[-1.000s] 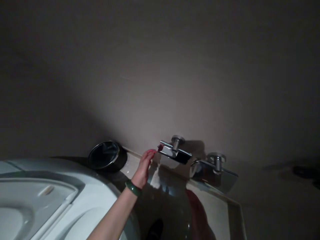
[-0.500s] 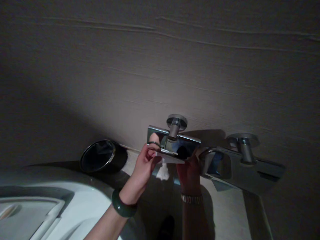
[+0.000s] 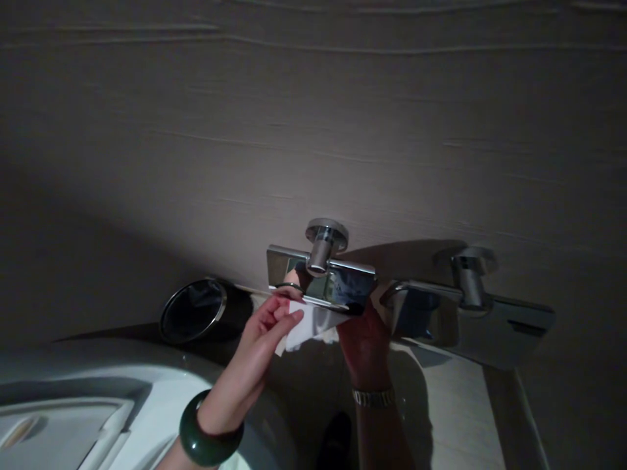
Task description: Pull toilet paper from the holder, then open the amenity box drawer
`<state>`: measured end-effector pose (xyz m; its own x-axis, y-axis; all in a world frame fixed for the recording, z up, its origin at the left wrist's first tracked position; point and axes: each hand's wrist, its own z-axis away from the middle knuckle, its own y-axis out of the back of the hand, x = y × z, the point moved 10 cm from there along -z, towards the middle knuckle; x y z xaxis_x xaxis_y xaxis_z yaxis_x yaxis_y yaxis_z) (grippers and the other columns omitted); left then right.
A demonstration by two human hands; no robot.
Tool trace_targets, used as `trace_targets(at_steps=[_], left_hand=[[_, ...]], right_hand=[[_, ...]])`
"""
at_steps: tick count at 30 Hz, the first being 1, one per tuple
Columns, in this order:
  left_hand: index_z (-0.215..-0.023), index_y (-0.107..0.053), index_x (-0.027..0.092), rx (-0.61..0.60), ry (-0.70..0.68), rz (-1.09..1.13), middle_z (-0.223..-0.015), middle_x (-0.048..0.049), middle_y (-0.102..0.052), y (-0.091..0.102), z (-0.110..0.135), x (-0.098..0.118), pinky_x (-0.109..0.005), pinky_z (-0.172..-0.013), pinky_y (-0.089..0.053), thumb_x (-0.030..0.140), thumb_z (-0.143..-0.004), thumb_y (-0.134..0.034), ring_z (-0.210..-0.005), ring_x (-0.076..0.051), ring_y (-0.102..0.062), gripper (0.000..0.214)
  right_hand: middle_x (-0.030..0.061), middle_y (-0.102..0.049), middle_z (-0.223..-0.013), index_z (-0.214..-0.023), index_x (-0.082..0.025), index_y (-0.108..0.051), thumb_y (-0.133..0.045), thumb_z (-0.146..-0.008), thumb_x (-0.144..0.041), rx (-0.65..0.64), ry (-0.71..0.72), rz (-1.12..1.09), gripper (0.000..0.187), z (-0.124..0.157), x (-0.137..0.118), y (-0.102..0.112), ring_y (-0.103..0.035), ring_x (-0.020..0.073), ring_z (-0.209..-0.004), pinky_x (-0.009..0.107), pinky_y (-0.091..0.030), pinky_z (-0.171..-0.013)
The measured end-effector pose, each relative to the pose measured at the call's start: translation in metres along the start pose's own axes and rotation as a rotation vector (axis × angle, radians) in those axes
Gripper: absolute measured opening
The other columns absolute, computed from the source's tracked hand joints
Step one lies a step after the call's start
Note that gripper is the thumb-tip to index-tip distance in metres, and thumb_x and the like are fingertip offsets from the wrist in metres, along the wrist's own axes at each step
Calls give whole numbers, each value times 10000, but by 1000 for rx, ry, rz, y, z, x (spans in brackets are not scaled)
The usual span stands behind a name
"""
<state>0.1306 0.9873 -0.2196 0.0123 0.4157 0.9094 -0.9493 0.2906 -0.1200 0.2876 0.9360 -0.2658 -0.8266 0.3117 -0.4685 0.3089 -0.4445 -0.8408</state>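
Note:
A chrome toilet paper holder is fixed to the wall, its flat cover raised. White tissue hangs out from under it. My left hand, with a dark green bangle on the wrist, pinches the left edge of the tissue. My right hand, wearing a metal watch, reaches up under the holder's right side and touches the paper there; its fingers are partly hidden by the cover.
A second chrome holder hangs to the right on the same wall. A round black bin stands on the floor at the left. A white toilet fills the lower left. The room is dim.
The view moved closer to the holder. My right hand came up under it, and my left hand shifted from the holder's left end to pinching the tissue, which now hangs out further.

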Motion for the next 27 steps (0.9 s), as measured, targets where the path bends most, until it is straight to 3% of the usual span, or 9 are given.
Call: trace_targets(at_steps=[4,8,11,15,19,22,24,27], left_hand=[[-1043,-665,179,-37,0,33,-864,-29,-692,-6,4,-7,-154,-660,-448,343,-748,-829,-724,-108,-576,376],[-821,-690,119,-28,116,73,-675,-31,-643,-5,12,-25,-161,-518,-392,422,-617,-910,-553,-95,-505,427],[-738,-679,107,5,229,141,-630,-38,-629,-2,21,-39,-176,-485,-387,449,-577,-926,-511,-104,-506,451],[-852,-719,145,-7,309,271,-709,-55,-688,-5,33,-51,-216,-530,-473,399,-610,-917,-565,-154,-599,403],[-933,-722,138,-62,255,161,-803,-77,-718,-3,35,-54,-202,-573,-472,397,-674,-879,-618,-140,-602,398],[-975,-704,137,-26,249,91,-842,-83,-724,9,33,-62,-231,-652,-487,406,-683,-868,-699,-163,-623,429],[-1020,-692,147,45,197,45,-895,-78,-724,22,30,-61,-245,-730,-490,416,-665,-874,-792,-175,-631,482],[-1132,-648,178,235,-19,-148,-1180,-92,-666,41,27,-39,-282,-872,-468,463,-635,-855,-1060,-216,-587,609]], right_hand=[[-22,-746,-1086,-1025,-310,-742,-763,-740,-466,-18,65,102,326,-6,-2,7,-657,151,-1029,287,-523,-927],[-24,-753,-918,-927,-276,-762,-793,-688,-412,-4,139,194,277,-10,-10,10,-654,159,-983,274,-513,-914],[-26,-736,-953,-1007,-304,-728,-767,-697,-373,-70,77,151,320,-8,-8,-2,-653,171,-920,311,-527,-849],[-9,-721,-1032,-1028,-312,-693,-737,-723,-405,-128,-22,96,322,-5,2,-12,-663,181,-872,339,-544,-774],[-30,-703,-833,-937,-275,-685,-765,-699,-385,-22,50,237,273,-4,7,8,-627,137,-705,276,-508,-644],[-29,-657,-677,-857,-241,-675,-689,-782,-463,20,2,300,235,4,20,25,-579,141,-607,270,-468,-566],[3,-701,-777,-905,-241,-681,-592,-851,-543,29,-8,319,320,12,24,34,-627,167,-713,289,-496,-622],[37,-715,-1121,-1152,-276,-649,-605,-853,-558,-32,92,495,414,21,18,34,-652,206,-992,340,-527,-830]])
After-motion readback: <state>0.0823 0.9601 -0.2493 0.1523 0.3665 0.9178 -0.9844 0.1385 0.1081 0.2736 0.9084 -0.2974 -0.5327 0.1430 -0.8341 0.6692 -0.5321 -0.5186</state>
